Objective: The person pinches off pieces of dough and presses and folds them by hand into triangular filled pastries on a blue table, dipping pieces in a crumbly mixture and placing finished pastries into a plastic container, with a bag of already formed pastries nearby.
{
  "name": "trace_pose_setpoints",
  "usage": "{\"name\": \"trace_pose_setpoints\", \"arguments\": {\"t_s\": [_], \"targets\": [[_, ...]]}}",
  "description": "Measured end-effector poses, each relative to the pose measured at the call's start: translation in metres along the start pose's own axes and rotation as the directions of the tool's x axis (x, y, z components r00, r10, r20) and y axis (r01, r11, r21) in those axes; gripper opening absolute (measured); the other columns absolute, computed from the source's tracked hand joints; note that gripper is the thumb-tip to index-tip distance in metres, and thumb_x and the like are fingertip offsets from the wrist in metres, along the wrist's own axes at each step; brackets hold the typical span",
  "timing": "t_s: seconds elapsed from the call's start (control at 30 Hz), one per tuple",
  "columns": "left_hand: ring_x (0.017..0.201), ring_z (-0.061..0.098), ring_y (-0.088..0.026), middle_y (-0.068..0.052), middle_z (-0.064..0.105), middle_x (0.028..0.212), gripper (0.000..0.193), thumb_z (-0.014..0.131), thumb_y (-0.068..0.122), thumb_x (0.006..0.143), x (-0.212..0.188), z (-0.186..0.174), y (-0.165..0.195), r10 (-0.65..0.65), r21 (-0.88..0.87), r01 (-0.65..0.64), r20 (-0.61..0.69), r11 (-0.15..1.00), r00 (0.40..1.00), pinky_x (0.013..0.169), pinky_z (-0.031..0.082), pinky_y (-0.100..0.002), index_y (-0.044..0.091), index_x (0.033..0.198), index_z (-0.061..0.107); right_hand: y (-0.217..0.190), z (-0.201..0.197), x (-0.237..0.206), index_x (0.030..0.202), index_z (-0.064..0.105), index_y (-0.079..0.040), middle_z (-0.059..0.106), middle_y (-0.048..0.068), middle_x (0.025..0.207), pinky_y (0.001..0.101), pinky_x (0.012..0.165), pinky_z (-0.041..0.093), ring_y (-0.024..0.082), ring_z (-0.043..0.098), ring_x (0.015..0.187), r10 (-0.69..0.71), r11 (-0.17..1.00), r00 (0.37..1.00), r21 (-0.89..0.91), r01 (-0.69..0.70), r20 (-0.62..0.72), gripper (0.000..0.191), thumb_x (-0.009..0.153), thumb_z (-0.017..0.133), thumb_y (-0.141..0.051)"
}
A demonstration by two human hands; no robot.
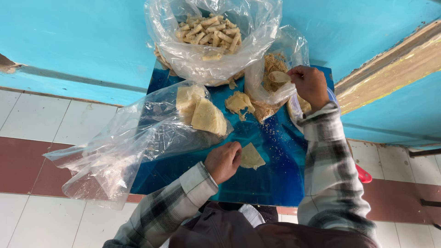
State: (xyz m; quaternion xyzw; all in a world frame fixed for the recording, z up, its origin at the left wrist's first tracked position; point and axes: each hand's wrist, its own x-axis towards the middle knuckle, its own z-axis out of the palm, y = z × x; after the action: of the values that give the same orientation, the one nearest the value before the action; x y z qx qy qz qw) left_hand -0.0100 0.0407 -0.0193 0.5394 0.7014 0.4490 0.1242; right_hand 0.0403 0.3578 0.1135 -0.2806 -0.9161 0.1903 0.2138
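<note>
Left hand [223, 160] on wrapper [251, 156], right hand [310, 84] holding spoon [279, 76] over crumb bag [271, 78]

A glossy blue desk [257, 179] at frame centre carries clear plastic bags [138, 133], pale triangular dough sheets [251, 157] and scattered crumbs [281, 142].

Hands at work over a blue table [266, 183]

The left hand [223, 160] presses a triangular dough sheet [252, 156] at six o'clock; the right hand [310, 85] holds a spoon [278, 76] over the crumb bag [271, 78] at two o'clock.
</note>
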Motion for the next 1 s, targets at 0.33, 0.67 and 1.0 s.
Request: {"name": "trace_pose_setpoints", "arguments": {"t_s": [0.33,0.67,1.0], "targets": [[0.072,0.070,-0.029,-0.009,0.068,0.085,0.014,0.072,0.008,0.088,0.003,-0.006,0.004,-0.009,0.010,0.009,-0.003,1.000,1.000,0.061,0.056,-0.042,0.008,0.091,0.058,-0.012,-0.005,-0.019,0.109,0.080,-0.013,0.076,0.007,0.092,0.0323,0.068,0.054,0.016,0.070,0.075,-0.023,0.999,0.999,-0.029,0.022,-0.033,0.015,0.098,0.070,-0.016],[0.070,0.069,-0.030,-0.010,0.067,0.084,0.013,0.071,0.010,0.090,0.000,-0.007,0.006,-0.047,-0.013,0.047,0.012,0.999,0.999,0.060,0.056,-0.043,0.007,0.093,0.059,-0.017,0.014,0.011,0.104,0.083,-0.025,0.078,0.004,0.099,0.0418,0.071,0.056,0.026,0.073,0.081,-0.087,0.955,0.994,-0.278,0.101,0.061,0.014,0.097,0.071,-0.028],[0.069,0.070,-0.028,-0.009,0.068,0.084,0.011,0.071,0.008,0.089,0.003,-0.012,0.007,-0.011,-0.035,0.012,0.026,0.999,1.000,0.060,0.057,-0.040,0.007,0.091,0.059,-0.032,0.041,0.016,0.095,0.083,-0.026,0.079,-0.001,0.094,0.0396,0.075,0.057,0.022,0.074,0.082,-0.065,0.892,0.977,-0.428,0.148,0.202,0.013,0.094,0.070,-0.027]]}}
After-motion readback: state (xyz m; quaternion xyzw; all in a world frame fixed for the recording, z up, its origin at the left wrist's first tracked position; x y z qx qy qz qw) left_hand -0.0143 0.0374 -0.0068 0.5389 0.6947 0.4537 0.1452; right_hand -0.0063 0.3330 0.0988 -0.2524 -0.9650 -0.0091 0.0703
